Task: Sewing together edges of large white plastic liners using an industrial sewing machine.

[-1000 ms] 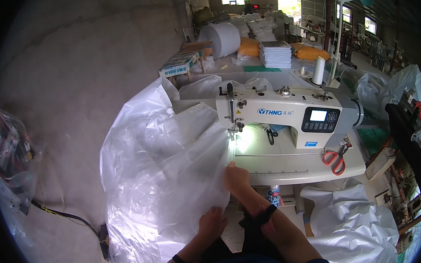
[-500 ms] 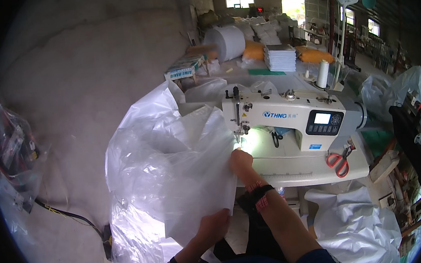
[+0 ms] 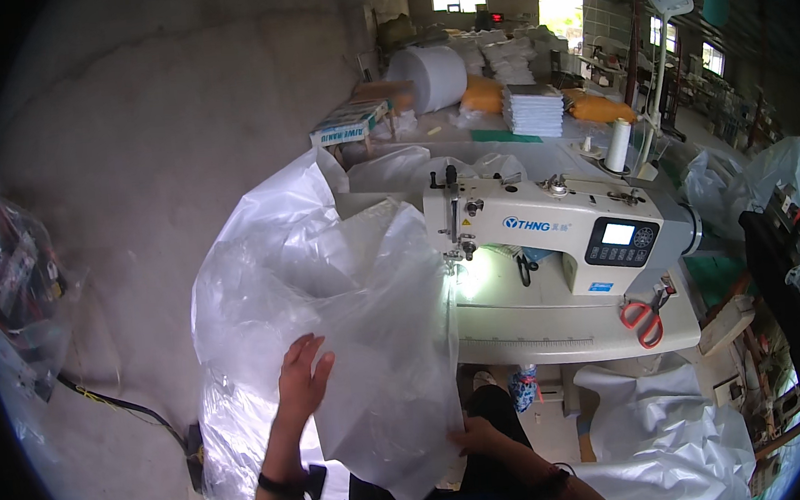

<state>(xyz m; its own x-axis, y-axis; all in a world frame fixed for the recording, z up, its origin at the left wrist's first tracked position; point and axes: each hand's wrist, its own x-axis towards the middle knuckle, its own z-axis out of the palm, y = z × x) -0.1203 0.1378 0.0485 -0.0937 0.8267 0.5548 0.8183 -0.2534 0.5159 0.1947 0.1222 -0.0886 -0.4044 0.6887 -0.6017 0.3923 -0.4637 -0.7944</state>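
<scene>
Left hand [image 3: 305,378] raised since half-second-earlier frame, now higher against plastic sheet [image 3: 351,338], fingers spread, palm flat on film, not gripping. Right hand [image 3: 476,435] dropped low, pinching sheet's lower edge. Both forearms enter from bottom edge, left wrist banded. Sheet hangs off left end of sewing machine [image 3: 559,237] table [image 3: 557,336]; scissors [image 3: 645,317] at table's right edge.

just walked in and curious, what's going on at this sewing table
A person sits at a white sewing machine handling a big sheet of clear plastic. The left hand is spread flat against the sheet, and the right hand pinches its lower edge near the lap. The plastic billows up left of the needle area. Red-handled scissors lie on the machine table, untouched.
</scene>
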